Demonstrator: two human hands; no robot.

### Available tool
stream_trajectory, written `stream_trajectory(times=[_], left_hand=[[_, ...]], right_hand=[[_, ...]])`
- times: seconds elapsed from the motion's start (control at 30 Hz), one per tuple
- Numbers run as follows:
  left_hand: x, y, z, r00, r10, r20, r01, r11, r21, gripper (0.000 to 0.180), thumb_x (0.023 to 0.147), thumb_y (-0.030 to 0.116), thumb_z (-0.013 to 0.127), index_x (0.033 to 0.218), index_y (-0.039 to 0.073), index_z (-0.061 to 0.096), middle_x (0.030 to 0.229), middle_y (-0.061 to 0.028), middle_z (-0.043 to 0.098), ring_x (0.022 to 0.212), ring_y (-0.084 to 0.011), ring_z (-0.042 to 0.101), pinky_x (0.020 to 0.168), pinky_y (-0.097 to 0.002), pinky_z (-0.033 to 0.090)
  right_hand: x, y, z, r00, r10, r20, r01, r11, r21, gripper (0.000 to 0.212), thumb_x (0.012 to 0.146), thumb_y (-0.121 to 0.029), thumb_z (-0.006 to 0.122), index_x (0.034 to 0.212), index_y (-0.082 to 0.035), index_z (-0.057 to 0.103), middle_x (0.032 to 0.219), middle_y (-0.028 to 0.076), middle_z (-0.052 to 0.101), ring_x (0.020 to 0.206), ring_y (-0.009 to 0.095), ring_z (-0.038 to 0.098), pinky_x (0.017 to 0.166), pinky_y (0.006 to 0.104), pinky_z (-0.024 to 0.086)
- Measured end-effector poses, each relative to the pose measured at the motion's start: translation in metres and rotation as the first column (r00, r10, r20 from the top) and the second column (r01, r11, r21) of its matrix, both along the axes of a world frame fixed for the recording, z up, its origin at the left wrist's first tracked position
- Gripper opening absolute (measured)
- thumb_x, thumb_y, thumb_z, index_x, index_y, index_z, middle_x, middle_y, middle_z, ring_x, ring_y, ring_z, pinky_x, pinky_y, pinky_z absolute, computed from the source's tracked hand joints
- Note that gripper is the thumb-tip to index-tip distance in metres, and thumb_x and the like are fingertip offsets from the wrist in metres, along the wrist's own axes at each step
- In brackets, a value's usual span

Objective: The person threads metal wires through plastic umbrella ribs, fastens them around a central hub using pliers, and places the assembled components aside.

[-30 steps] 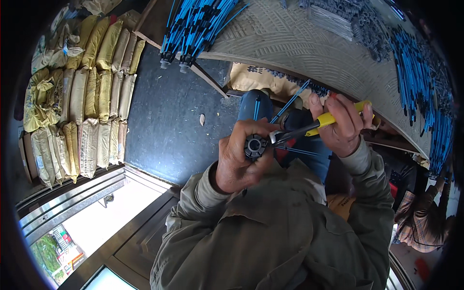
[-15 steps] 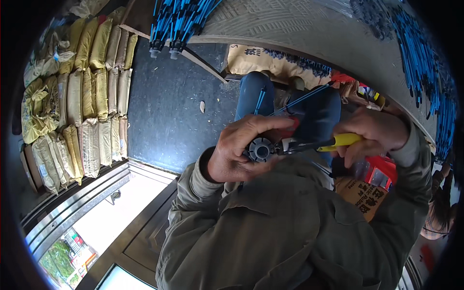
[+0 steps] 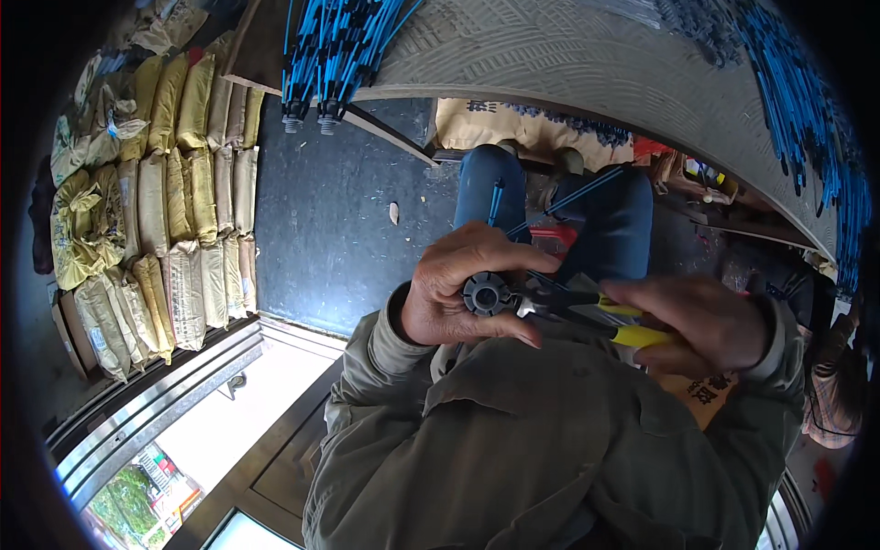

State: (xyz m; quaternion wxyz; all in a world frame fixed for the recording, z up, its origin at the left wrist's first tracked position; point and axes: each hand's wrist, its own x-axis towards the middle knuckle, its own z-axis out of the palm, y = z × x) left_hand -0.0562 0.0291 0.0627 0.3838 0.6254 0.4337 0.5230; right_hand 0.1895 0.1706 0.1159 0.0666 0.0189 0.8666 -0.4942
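Observation:
My left hand (image 3: 458, 293) grips a small round dark grey part (image 3: 486, 293) with notches round its rim, held close in front of my chest. My right hand (image 3: 701, 325) is closed on the yellow and black handles of a pair of pliers (image 3: 587, 312), whose metal jaws meet the right side of the round part. Thin blue rods (image 3: 559, 206) stick up from between my hands and lie across my blue-trousered knees (image 3: 559, 215). My olive jacket fills the lower middle of the view.
A grey patterned table (image 3: 587, 64) curves across the top, with bundles of blue rods (image 3: 335, 46) at its left end and more (image 3: 807, 101) along its right. Stacked yellow and tan sacks (image 3: 156, 202) fill the left. A cardboard piece (image 3: 541, 128) and red items (image 3: 651, 151) lie under the table.
Both hands have come lower and closer to my chest. My right hand with the pliers dropped from up near the table to level with the round part. The view shifted slightly.

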Motion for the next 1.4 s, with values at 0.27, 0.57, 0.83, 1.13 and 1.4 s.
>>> stream_trajectory(times=[0.27,0.57,0.83,1.13,1.4], left_hand=[[-0.001,0.001,-0.010,0.997,-0.054,0.047,0.050,0.995,0.081,0.063,0.047,0.041,0.082,0.092,0.001,0.065,0.078,-0.0063,0.064,0.067,-0.0187,0.056,0.062,-0.0313,0.042],[-0.002,0.014,0.000,0.978,-0.205,0.042,0.207,0.975,-0.077,0.061,0.047,0.029,0.084,0.098,0.001,0.064,0.089,-0.0070,0.066,0.073,-0.0195,0.058,0.067,-0.0306,0.042],[0.005,0.011,-0.015,0.993,0.006,0.120,-0.009,1.000,0.026,0.059,0.050,0.030,0.084,0.097,0.001,0.063,0.088,-0.0082,0.064,0.075,-0.0199,0.057,0.069,-0.0304,0.043],[0.024,0.003,-0.005,0.967,0.246,0.068,-0.240,0.967,-0.092,0.058,0.053,0.028,0.084,0.099,0.003,0.061,0.088,-0.0090,0.063,0.075,-0.0186,0.056,0.067,-0.0291,0.044],[0.018,0.003,-0.007,0.977,0.213,0.017,-0.213,0.977,-0.018,0.068,0.051,0.038,0.084,0.097,-0.004,0.059,0.081,-0.0089,0.059,0.072,-0.0158,0.054,0.065,-0.0279,0.040]], right_hand=[[-0.012,0.002,0.000,0.967,0.021,0.253,0.129,0.817,-0.561,0.048,0.089,-0.025,0.055,0.129,-0.002,0.041,0.097,0.018,0.059,0.065,0.023,0.061,0.056,0.0300,0.048],[0.008,0.016,-0.008,0.918,0.209,0.337,0.081,0.733,-0.675,0.048,0.089,-0.029,0.054,0.124,0.002,0.043,0.106,0.019,0.056,0.079,0.021,0.062,0.063,0.0287,0.049],[-0.003,0.012,0.005,0.984,0.020,-0.177,0.036,0.949,0.312,0.041,0.079,-0.022,0.062,0.117,-0.009,0.053,0.106,0.014,0.053,0.079,0.026,0.060,0.067,0.0331,0.049],[-0.017,-0.009,-0.016,0.892,-0.094,-0.442,0.428,0.493,0.758,0.024,0.074,-0.012,0.061,0.099,-0.010,0.061,0.101,0.014,0.052,0.085,0.029,0.057,0.070,0.0420,0.047],[-0.010,-0.013,-0.012,0.942,-0.115,-0.314,0.314,0.630,0.711,0.027,0.071,-0.010,0.062,0.097,-0.006,0.059,0.101,0.015,0.052,0.080,0.028,0.057,0.066,0.0364,0.048]])
